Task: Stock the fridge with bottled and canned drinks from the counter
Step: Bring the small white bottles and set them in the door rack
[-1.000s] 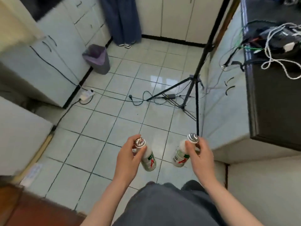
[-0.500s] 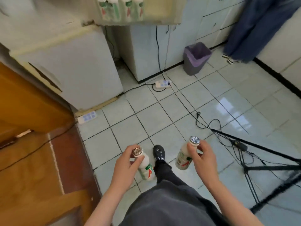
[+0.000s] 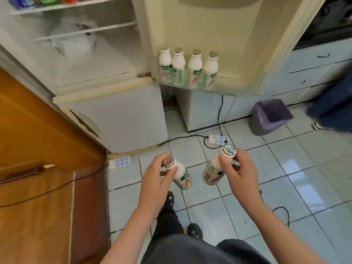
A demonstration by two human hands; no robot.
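Observation:
My left hand (image 3: 155,184) grips a small white bottle (image 3: 181,175) with a foil cap by its neck, tilted over the floor. A second white foil-capped bottle (image 3: 214,168) is held the same way by my right hand (image 3: 239,172). Ahead stands the open fridge (image 3: 106,60). Its door (image 3: 228,40) swings out to the right, and the door's lower shelf (image 3: 182,82) carries several identical white bottles (image 3: 194,67) in a row. Both hands are well below and in front of that shelf.
Wire shelves hold a white bag (image 3: 74,39) and coloured cans (image 3: 43,0) at the top. A grey bin with a purple liner (image 3: 268,117), power strips (image 3: 219,139) and cables lie on the tiled floor. A wooden door (image 3: 38,121) is at left, pale cabinets (image 3: 314,69) at right.
My view has swung left and up, from the tripod and floor to the open fridge, now close. Both hands keep their bottles in the same hold.

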